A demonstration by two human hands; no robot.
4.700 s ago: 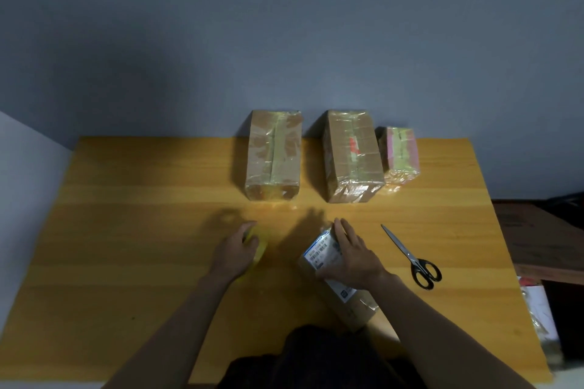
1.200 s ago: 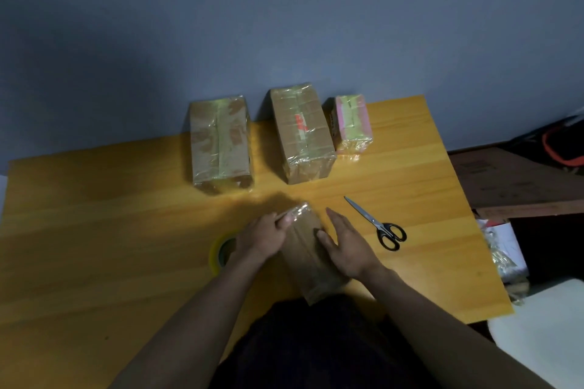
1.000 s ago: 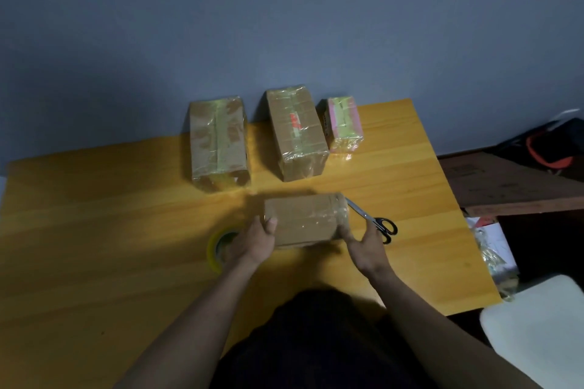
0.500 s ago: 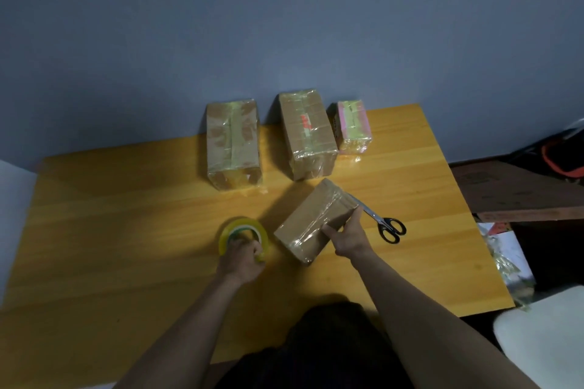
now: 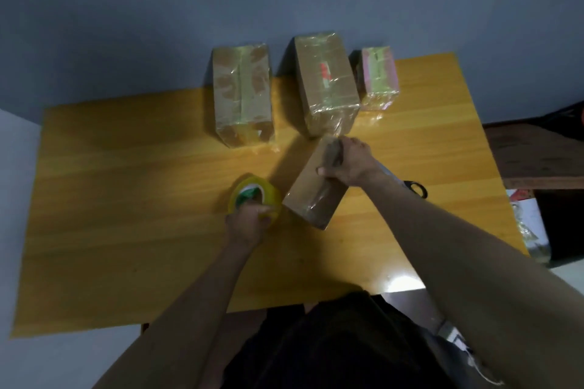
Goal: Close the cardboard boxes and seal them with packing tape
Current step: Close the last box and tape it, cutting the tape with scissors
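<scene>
Fingers of the right hand (image 5: 347, 164) curl over the far end of a taped cardboard box (image 5: 313, 189), which lies slanted on the wooden table (image 5: 126, 199). Just beside the box's near corner, the left hand (image 5: 249, 224) grips the near rim of a yellow tape roll (image 5: 254, 199) lying flat. Behind the right wrist, black scissors (image 5: 415, 189) show only partly. Beyond the held box three sealed boxes stand along the table's far edge: a large one (image 5: 241, 98), a taller one (image 5: 325, 82) and a small pink one (image 5: 377, 77).
</scene>
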